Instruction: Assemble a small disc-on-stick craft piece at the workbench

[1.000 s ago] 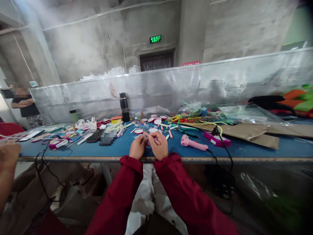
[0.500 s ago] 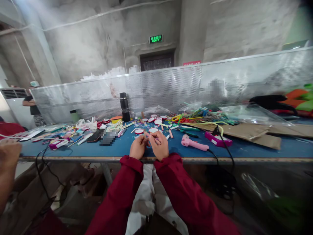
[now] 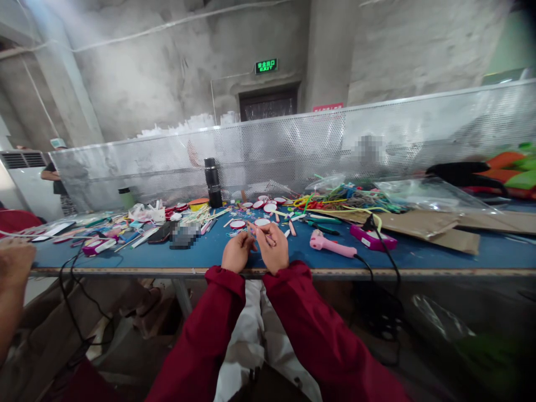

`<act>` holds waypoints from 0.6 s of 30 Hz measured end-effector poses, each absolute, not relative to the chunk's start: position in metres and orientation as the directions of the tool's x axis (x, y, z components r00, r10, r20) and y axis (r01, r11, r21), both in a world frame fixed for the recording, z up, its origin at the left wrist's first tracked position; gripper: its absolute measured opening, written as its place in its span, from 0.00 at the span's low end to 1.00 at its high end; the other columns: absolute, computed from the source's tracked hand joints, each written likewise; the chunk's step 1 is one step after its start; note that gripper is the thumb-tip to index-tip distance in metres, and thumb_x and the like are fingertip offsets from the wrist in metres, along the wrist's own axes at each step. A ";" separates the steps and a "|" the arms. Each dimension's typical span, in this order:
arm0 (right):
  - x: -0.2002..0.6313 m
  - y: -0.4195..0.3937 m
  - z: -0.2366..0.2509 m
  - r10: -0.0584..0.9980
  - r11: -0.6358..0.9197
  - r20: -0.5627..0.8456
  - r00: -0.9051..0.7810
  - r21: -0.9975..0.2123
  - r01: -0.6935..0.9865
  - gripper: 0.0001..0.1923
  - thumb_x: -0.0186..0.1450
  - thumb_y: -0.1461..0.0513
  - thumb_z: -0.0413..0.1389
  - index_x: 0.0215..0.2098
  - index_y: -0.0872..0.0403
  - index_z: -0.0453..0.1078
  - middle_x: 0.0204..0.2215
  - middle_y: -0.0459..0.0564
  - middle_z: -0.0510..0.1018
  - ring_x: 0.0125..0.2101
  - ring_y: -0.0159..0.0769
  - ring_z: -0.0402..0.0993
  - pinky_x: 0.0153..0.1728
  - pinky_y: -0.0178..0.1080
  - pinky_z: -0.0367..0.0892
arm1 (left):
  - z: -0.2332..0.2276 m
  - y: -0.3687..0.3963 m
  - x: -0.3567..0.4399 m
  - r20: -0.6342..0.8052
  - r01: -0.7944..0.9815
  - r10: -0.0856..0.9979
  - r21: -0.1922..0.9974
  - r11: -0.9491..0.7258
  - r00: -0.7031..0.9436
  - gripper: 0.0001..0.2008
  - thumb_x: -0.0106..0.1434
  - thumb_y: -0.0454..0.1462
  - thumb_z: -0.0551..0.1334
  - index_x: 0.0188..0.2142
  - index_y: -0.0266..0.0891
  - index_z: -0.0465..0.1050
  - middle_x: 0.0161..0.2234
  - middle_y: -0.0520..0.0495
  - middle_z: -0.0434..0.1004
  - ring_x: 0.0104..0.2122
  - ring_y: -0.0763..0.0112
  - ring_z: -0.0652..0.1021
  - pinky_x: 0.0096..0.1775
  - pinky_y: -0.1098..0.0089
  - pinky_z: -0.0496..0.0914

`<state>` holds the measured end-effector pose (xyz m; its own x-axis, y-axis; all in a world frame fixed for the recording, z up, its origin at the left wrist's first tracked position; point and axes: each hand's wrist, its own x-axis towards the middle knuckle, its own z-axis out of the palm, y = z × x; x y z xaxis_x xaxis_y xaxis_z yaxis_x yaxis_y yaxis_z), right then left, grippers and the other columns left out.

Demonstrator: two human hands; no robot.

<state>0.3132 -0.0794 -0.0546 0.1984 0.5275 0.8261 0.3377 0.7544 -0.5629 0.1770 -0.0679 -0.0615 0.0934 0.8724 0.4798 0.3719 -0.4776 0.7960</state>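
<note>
My left hand (image 3: 235, 252) and my right hand (image 3: 273, 250) are close together over the front edge of the blue table. Between the thumb and fingers of the right hand is a slim pinkish stick (image 3: 252, 226), its tip pointing up and left. The left fingers are pinched beside it; what they hold is too small to tell. Just beyond the fingers lie two round white discs with red rims, one on the left (image 3: 238, 224) and one partly behind the right hand (image 3: 262, 222). A small pinkish stick-shaped piece (image 3: 292, 228) rests right of them.
To the right lie a pink corded handheld tool (image 3: 333, 245), a purple box (image 3: 372, 238), green-handled pliers (image 3: 322, 228) and cardboard (image 3: 419, 224). A black bottle (image 3: 213, 184) stands behind. Phones and craft bits crowd the left. Another person's hand (image 3: 15, 259) is at the left edge.
The view has shifted very slightly. Both hands stay in place, with the right fingers and the pinkish stick moving only a little.
</note>
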 end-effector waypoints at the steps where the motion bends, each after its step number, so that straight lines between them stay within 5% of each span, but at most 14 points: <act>1: 0.313 -0.079 -0.055 0.528 0.755 0.825 0.203 -0.565 0.333 0.07 0.70 0.55 0.56 0.36 0.48 0.72 0.33 0.46 0.82 0.35 0.39 0.76 0.39 0.43 0.68 | -0.061 -0.068 0.177 0.486 0.373 0.869 0.792 -0.483 0.094 0.11 0.69 0.42 0.59 0.32 0.41 0.75 0.28 0.50 0.79 0.24 0.70 0.73 0.31 0.70 0.68; 18: 0.314 -0.080 -0.055 0.515 0.751 0.835 0.195 -0.549 0.368 0.07 0.70 0.57 0.55 0.35 0.49 0.72 0.31 0.46 0.80 0.34 0.38 0.75 0.39 0.42 0.66 | -0.061 -0.068 0.177 0.469 0.396 0.873 0.783 -0.480 0.133 0.11 0.70 0.40 0.56 0.32 0.41 0.71 0.29 0.51 0.79 0.24 0.71 0.73 0.30 0.70 0.64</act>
<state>0.3143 -0.0797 -0.0548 0.1955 0.5146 0.8348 0.3677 0.7507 -0.5488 0.1765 -0.0683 -0.0609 0.1326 0.8734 0.4686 0.3961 -0.4801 0.7827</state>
